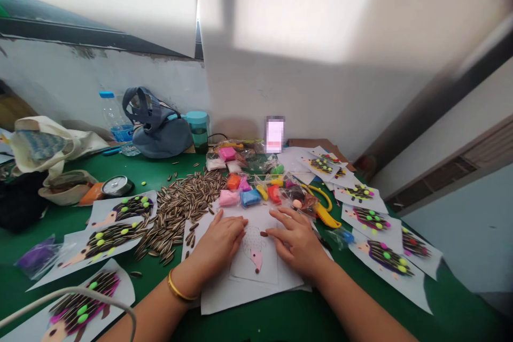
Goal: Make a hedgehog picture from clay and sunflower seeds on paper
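Note:
A white sheet (272,272) lies before me with a hedgehog outline on it. The hedgehog's face (255,259) is pink clay with a dark nose and eye; its body is a drawn, dotted outline. My left hand (223,238) rests flat on the paper at the outline's left, fingers stretched out, holding nothing visible. On the right side, my right hand (294,240) has its fingers spread over the sheet. Its index fingertip is at a small dark brown clay piece (263,234) beside the outline; whether it presses on it I cannot tell.
Sunflower seeds (182,206) are heaped at the left. Bagged colored clay (250,197) and yellow-handled scissors (326,216) lie behind the sheet. Finished hedgehog pictures (374,219) flank both sides. A phone (274,134), a cup (197,131) and a bag (160,131) stand by the wall.

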`<state>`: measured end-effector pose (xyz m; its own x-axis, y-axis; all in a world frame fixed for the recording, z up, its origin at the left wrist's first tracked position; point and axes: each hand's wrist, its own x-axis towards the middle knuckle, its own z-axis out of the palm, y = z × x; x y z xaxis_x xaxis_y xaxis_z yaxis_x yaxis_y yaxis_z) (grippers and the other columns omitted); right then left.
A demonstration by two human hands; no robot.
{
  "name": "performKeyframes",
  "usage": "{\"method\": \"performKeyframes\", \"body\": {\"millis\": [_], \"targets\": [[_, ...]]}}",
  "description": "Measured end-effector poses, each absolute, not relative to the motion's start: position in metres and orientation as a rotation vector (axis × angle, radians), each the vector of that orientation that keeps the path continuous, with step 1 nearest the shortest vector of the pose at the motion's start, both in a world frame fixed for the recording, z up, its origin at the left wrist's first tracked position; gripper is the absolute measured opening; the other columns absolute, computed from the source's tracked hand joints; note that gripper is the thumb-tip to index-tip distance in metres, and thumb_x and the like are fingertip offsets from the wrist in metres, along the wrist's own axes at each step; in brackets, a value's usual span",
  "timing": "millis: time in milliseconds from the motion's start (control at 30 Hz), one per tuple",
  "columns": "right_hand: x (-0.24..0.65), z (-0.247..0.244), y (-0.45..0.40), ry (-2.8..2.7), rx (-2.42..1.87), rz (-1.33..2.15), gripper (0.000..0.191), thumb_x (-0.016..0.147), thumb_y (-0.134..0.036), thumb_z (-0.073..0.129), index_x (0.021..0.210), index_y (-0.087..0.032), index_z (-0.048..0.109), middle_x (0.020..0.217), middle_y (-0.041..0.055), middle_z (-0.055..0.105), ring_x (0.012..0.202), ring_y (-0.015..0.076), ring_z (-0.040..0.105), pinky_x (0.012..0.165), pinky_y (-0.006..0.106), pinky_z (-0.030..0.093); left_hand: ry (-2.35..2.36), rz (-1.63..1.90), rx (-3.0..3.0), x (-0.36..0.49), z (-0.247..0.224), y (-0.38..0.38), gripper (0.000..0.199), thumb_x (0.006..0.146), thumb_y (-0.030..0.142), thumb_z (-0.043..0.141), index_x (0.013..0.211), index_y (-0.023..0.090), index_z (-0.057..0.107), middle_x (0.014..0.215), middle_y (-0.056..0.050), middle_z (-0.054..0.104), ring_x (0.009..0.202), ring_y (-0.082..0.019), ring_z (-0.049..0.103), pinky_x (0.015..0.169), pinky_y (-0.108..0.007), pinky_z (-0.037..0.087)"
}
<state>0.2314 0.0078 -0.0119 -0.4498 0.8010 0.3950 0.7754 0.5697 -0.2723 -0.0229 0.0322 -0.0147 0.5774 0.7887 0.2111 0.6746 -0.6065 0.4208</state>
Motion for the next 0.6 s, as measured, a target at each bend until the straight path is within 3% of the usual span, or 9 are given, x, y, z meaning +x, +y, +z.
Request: {"method": "performKeyframes", "body": {"millis": [200,600], "targets": [[0.2315,-0.0139,0.0085,-2.344,-1.238,0.079,0.036,0.081,-0.014,0.061,0.106,-0.035,0.076,0.138,0.0022,0.06,0.13,0.0311,0.048,0.104,0.054,0.037,1.2,0.55,2.509,-0.0229,-0.0139,0.0323,0.026,0.099,0.02,0.043,0.12,0.021,0.06,0.122,-0.01,0.069,0.118,-0.023,0.062,0.116,-0.061,0.025],[0.224,-0.0156,0.0075,-2.362,-1.263,0.153,0.038,0.083,-0.018,0.06,0.117,-0.032,0.07,0.144,0.0043,0.054,0.136,0.031,0.042,0.109,0.054,0.033,1.21,0.549,2.506,-0.0222,-0.0135,0.0315,0.026,0.099,0.019,0.043,0.119,0.021,0.06,0.122,-0.009,0.069,0.118,-0.022,0.062,0.117,-0.06,0.024]]}}
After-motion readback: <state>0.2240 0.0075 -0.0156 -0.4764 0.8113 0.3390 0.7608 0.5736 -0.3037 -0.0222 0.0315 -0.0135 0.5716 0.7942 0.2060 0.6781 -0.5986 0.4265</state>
